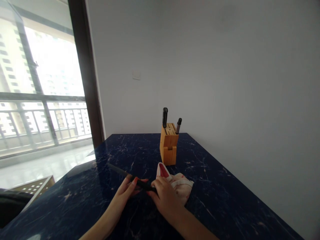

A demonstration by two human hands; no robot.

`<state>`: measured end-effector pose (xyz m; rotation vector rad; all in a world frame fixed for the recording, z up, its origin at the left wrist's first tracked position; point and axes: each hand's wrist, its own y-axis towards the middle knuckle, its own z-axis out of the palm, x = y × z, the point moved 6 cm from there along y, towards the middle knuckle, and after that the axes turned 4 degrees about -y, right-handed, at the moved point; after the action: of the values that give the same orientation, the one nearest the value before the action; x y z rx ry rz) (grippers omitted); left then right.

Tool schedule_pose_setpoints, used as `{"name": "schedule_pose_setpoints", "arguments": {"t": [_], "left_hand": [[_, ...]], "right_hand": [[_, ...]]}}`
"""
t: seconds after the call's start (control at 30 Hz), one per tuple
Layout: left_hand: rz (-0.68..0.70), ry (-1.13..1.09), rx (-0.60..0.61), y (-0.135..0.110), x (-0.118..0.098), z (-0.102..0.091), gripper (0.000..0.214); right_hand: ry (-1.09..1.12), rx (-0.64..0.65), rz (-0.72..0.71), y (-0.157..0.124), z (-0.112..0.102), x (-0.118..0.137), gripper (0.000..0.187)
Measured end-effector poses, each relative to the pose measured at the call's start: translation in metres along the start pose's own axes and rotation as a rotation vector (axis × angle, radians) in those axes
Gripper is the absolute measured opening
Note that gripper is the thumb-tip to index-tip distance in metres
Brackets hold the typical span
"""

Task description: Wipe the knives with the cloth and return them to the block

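Observation:
A knife with a dark blade and black handle lies low over the dark blue marble table, its tip pointing left and away. My right hand is closed round the handle. My left hand rests its fingers on the blade near the handle, thumb on top. A white and red cloth lies crumpled just right of my right hand. Behind it stands a wooden knife block with two dark-handled tools in its slots.
The table's right side runs along a plain grey wall. At the left is a big window with a railing, and a dark frame post. A low piece of furniture shows beyond the table's left edge.

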<state>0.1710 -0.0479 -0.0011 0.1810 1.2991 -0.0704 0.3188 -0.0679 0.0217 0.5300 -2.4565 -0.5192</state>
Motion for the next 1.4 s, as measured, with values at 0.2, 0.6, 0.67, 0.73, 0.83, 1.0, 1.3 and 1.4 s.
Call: {"name": "schedule_pose_setpoints", "arguments": {"t": [0.2,0.6,0.67,0.73,0.83,1.0,1.3,1.4], "left_hand": [[0.055,0.074,-0.151,0.001,-0.004,-0.013,0.039],[-0.090,-0.244,-0.297,0.004,0.013,-0.026,0.014],[-0.112,-0.314,-0.342,0.004,0.016,-0.030,0.009],[-0.109,-0.365,-0.369,0.005,0.016,-0.033,0.008],[-0.090,-0.389,-0.384,0.006,0.017,-0.036,0.010],[-0.090,-0.348,-0.334,0.006,0.018,-0.032,0.012],[-0.168,-0.270,-0.213,0.000,0.018,-0.013,0.017],[-0.187,-0.232,-0.141,0.000,0.017,-0.006,0.024]], "right_hand": [[0.121,0.033,-0.007,0.005,-0.005,-0.004,0.002],[0.174,-0.213,0.073,0.006,-0.018,-0.014,0.020],[0.163,-0.220,0.076,0.006,-0.018,-0.015,0.021],[0.147,-0.200,0.064,0.006,-0.017,-0.013,0.022],[0.106,-0.148,0.035,0.005,-0.015,-0.010,0.027],[-0.025,-0.095,-0.037,0.001,-0.007,-0.004,0.040],[0.132,-0.209,-0.092,0.002,-0.013,0.007,0.034],[0.109,-0.198,-0.056,0.005,-0.010,0.004,0.031]]}}
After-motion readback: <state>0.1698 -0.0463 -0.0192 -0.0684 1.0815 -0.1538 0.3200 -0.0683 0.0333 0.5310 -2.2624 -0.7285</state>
